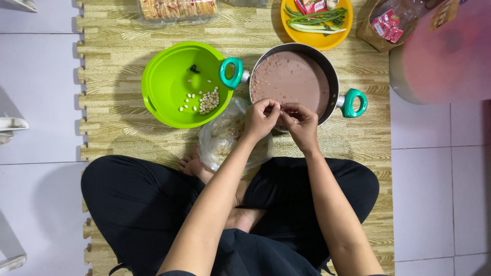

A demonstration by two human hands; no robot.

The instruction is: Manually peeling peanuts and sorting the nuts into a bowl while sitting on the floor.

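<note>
the left hand (pixel 261 119) and right hand (pixel 300 122) meet fingertip to fingertip at the centre of the frame, pinching something too small to make out, right over the near rim of a pot (pixel 332 82) filled with pinkish-brown liquid and fitted with teal handles. just below and left of the hands lies a clear plastic bag (pixel 221 137) on the wood-pattern mat (pixel 112 117), and further left sits a green bowl (pixel 169 76) holding a scatter of pale peeled kernels (pixel 207 100). at the upper edge, a yellow plate (pixel 341 31) carries green stalks.
</note>
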